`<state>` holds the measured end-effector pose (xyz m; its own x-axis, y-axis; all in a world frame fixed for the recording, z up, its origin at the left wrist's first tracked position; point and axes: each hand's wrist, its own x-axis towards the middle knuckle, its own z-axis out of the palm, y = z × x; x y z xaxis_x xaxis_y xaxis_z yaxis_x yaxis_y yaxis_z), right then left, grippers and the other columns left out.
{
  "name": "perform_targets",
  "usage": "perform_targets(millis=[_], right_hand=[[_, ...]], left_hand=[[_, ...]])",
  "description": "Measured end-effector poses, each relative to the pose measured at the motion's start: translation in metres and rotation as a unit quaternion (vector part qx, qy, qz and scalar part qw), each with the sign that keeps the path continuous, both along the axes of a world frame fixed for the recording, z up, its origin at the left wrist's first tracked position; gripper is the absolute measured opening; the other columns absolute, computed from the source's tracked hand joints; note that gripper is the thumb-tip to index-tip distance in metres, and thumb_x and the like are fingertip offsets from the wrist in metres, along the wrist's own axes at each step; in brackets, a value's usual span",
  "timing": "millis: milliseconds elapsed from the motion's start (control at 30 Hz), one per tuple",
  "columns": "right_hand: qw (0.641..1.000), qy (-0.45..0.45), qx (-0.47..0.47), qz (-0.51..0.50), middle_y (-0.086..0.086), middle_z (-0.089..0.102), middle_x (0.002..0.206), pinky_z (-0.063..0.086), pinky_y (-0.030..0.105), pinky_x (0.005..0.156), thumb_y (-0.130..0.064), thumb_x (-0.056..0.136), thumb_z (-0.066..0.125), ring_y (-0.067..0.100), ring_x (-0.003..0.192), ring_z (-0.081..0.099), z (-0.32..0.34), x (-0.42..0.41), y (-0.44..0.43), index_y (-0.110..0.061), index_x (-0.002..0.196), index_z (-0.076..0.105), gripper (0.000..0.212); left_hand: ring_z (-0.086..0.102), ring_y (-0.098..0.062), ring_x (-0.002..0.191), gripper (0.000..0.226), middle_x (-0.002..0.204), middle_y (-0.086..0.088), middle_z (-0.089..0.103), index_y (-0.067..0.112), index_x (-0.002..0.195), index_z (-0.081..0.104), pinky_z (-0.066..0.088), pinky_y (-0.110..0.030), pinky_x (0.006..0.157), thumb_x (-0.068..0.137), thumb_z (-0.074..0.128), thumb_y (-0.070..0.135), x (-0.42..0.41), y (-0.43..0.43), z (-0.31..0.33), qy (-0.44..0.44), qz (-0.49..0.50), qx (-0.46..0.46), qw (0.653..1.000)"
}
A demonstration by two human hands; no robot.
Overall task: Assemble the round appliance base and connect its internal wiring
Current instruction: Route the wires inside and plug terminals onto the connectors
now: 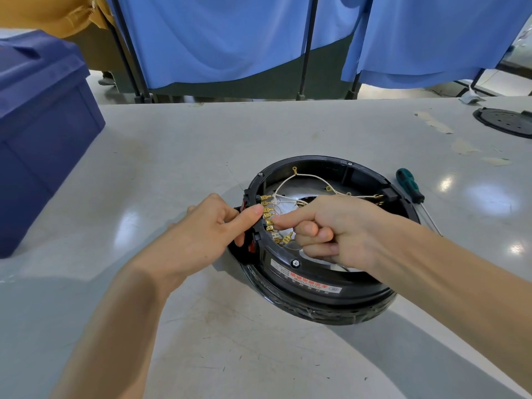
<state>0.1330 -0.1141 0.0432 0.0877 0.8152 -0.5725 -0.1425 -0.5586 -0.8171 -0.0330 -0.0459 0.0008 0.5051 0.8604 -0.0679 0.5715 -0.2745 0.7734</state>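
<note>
A round black plastic appliance base (331,306) is seen lying on a pale grey worktable (201,145), right of centre and close to the person; its open inside is turned upward, and thin white wires (302,180) are strung across the hollow. A row of small brass spade terminals (267,216) is set along the inner left wall of the ring; a white label with red print (308,280) is fixed on the near rim. The left edge of the base is gripped by the left hand (201,228), the thumb laid over the rim beside the terminals and the fingers curled round the outside, near a red switch (252,246). The right hand (339,228) is held inside the ring; its index fingertip is pressed against the terminal row and the other fingers are curled in; whether a connector is pinched there cannot be told, as the thumb is hidden. A green-handled screwdriver (408,185) is laid just beside the base's right rim; a dark blue plastic crate (43,125) is placed at the table's left; a black perforated disc (506,122) is seen at the far right; blue cloth screens (230,38) are hung behind the table.
</note>
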Motion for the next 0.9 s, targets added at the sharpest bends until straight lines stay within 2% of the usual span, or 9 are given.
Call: perform_targets(millis=[233, 300, 367, 400, 467, 533, 667, 800, 900], right_hand=[[0.999, -0.028, 0.003, 0.025, -0.002, 0.027, 0.032, 0.014, 0.015, 0.028, 0.0, 0.088, 0.063, 0.006, 0.024, 0.018, -0.002, 0.0, 0.004, -0.003, 0.048, 0.053, 0.041], [0.999, -0.035, 0.003, 0.035, -0.003, 0.028, 0.032, 0.015, 0.015, 0.028, 0.0, 0.088, 0.063, 0.006, 0.024, 0.018, -0.001, -0.001, 0.005, -0.002, 0.049, 0.057, 0.039], [0.998, -0.038, 0.007, 0.04, -0.003, 0.029, 0.033, 0.015, 0.016, 0.028, -0.002, 0.087, 0.065, 0.006, 0.025, 0.018, 0.0, 0.0, 0.003, -0.001, 0.057, 0.059, 0.031], [0.998, -0.039, 0.011, 0.042, -0.002, 0.03, 0.032, 0.014, 0.016, 0.028, -0.004, 0.087, 0.066, 0.007, 0.025, 0.018, 0.0, 0.001, 0.002, -0.001, 0.056, 0.06, 0.032], [0.997, -0.048, 0.021, 0.064, -0.002, 0.031, 0.032, 0.014, 0.015, 0.03, -0.012, 0.088, 0.068, 0.007, 0.026, 0.019, -0.002, 0.005, -0.003, -0.003, 0.052, 0.059, 0.039], [0.993, -0.069, 0.028, 0.094, -0.002, 0.034, 0.032, 0.012, 0.015, 0.033, -0.023, 0.089, 0.068, 0.008, 0.027, 0.019, -0.002, 0.011, -0.009, -0.003, 0.05, 0.054, 0.046], [0.99, -0.089, 0.044, 0.099, 0.003, 0.052, 0.05, 0.017, 0.012, 0.033, -0.02, 0.086, 0.072, 0.006, 0.03, 0.025, -0.002, 0.022, -0.019, 0.004, 0.085, 0.064, 0.025], [0.988, -0.089, 0.047, 0.119, 0.008, 0.061, 0.06, 0.019, 0.011, 0.032, -0.01, 0.086, 0.07, 0.006, 0.031, 0.026, 0.0, 0.025, -0.022, 0.0, 0.082, 0.063, 0.013], [0.986, -0.095, 0.039, 0.134, 0.009, 0.06, 0.058, 0.018, 0.012, 0.032, -0.008, 0.086, 0.07, 0.006, 0.03, 0.025, 0.003, 0.025, -0.018, 0.001, 0.072, 0.061, 0.019]], left_hand=[[0.043, -0.021, 0.07, 0.067, 0.08, -0.012, 0.047, 0.012, 0.061, 0.064, 0.034, -0.033, 0.069, 0.068, 0.044, 0.075, 0.001, 0.0, 0.003, -0.001, -0.013, -0.01, 1.0], [0.045, -0.022, 0.071, 0.067, 0.081, -0.013, 0.047, 0.012, 0.063, 0.064, 0.038, -0.034, 0.072, 0.067, 0.044, 0.076, 0.0, 0.0, 0.004, 0.003, -0.015, -0.009, 1.0], [0.053, -0.027, 0.078, 0.066, 0.082, -0.014, 0.05, 0.017, 0.062, 0.067, 0.044, -0.041, 0.084, 0.066, 0.042, 0.078, 0.0, 0.0, 0.003, 0.015, -0.011, -0.007, 1.0], [0.055, -0.029, 0.087, 0.066, 0.082, -0.015, 0.055, 0.021, 0.06, 0.068, 0.043, -0.045, 0.093, 0.064, 0.041, 0.08, -0.001, 0.0, 0.003, 0.021, -0.005, -0.006, 1.0], [0.051, -0.028, 0.103, 0.065, 0.087, -0.011, 0.061, 0.027, 0.058, 0.069, 0.038, -0.052, 0.101, 0.06, 0.038, 0.084, -0.001, -0.002, 0.004, 0.03, 0.012, -0.002, 0.999], [0.047, -0.029, 0.109, 0.066, 0.091, -0.007, 0.062, 0.032, 0.058, 0.07, 0.037, -0.049, 0.1, 0.058, 0.033, 0.088, -0.002, -0.004, 0.005, 0.046, 0.028, 0.007, 0.999], [0.047, -0.024, 0.107, 0.07, 0.097, -0.011, 0.065, 0.039, 0.059, 0.07, 0.035, -0.04, 0.093, 0.06, 0.022, 0.09, -0.004, -0.008, 0.008, 0.079, 0.017, 0.014, 0.997], [0.054, -0.017, 0.096, 0.07, 0.092, -0.008, 0.064, 0.035, 0.062, 0.073, 0.041, -0.046, 0.098, 0.061, 0.038, 0.096, -0.009, -0.008, 0.01, 0.071, -0.021, 0.003, 0.997], [0.058, -0.009, 0.094, 0.063, 0.092, 0.01, 0.058, 0.031, 0.065, 0.075, 0.044, -0.034, 0.093, 0.064, 0.051, 0.089, -0.013, -0.01, 0.009, 0.031, -0.039, -0.022, 0.999]])
